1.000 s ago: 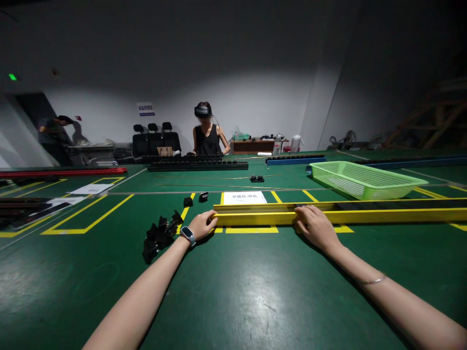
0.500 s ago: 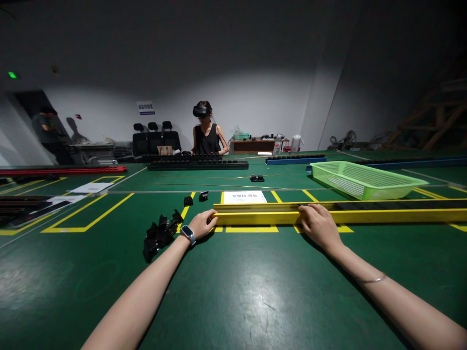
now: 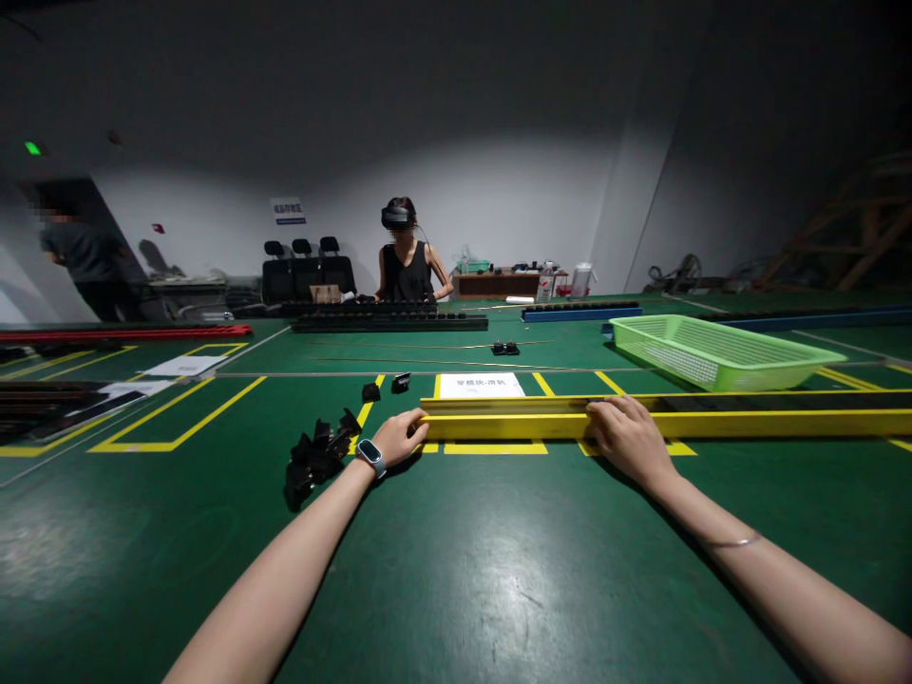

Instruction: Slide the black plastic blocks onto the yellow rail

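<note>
A long yellow rail [image 3: 513, 427] with a channel along it lies across the green table, running off to the right. Its left end is gripped by my left hand [image 3: 400, 437], the fingers bent round the edge. Farther along, my right hand [image 3: 628, 435] has its fingers curled over the near wall into the channel, where a dark strip or row of parts [image 3: 755, 403] shows to the right. What the right fingertips touch inside is hidden. Beside my left wrist lies a heap of black plastic pieces [image 3: 317, 458], with two single black pieces [image 3: 401, 382] behind it.
A green plastic basket [image 3: 719, 353] stands behind the rail at the right. A printed paper sheet [image 3: 483, 385] lies behind the rail. Farther back are black rails [image 3: 389, 323], a blue rail [image 3: 580, 313] and a red rail [image 3: 128, 332]. A person in a headset [image 3: 408, 252] is across the table.
The view has shifted slightly. Both my hands keep their places on the yellow rail. In the background at the left, a person near the doorway has moved and turned.
</note>
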### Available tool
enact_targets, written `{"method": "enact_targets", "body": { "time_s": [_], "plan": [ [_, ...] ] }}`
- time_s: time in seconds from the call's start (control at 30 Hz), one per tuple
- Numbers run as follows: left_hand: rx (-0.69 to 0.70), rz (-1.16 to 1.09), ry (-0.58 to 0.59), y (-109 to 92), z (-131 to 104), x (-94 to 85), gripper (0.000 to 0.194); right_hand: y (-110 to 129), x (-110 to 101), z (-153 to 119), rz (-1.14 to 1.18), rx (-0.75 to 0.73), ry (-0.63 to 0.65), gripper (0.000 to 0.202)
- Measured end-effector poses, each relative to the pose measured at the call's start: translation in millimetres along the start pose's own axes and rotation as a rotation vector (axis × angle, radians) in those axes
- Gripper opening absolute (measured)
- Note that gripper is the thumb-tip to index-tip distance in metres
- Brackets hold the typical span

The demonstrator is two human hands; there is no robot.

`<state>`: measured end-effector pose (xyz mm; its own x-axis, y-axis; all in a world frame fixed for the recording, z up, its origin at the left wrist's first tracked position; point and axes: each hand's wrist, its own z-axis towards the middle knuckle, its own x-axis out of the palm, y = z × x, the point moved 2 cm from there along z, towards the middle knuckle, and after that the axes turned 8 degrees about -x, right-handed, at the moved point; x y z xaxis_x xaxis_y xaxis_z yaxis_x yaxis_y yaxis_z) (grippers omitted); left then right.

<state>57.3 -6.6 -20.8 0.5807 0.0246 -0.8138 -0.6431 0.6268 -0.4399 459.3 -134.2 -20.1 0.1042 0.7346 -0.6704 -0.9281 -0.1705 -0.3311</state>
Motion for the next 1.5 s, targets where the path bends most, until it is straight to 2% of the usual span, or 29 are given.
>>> {"method": "enact_targets", "body": {
  "time_s": [0.43,0.8,1.0,1.3,1.5],
  "plan": [
    [0.002,0.003,-0.005,0.8,0.2,0.0,0.025,0.8,-1.1,1.0,0.008,0.014,0.005,0.027],
    [0.01,-0.008,-0.007,6.3,1.4,4.1,0.026,-3.5,11.2,-12.0,0.111,0.064,0.059,0.044],
    [0.02,-0.003,-0.002,5.4,1.0,2.7,0.026,1.0,9.4,-7.7,0.087,0.097,0.057,0.038],
    [0.009,-0.013,-0.003,3.8,0.3,1.8,0.026,-3.5,9.9,-5.3,0.091,0.053,0.102,0.034],
    [0.012,-0.027,-0.009,2.5,0.5,1.0,0.025,-6.4,11.9,-2.9,0.075,0.036,0.111,0.039]
  ]
}}
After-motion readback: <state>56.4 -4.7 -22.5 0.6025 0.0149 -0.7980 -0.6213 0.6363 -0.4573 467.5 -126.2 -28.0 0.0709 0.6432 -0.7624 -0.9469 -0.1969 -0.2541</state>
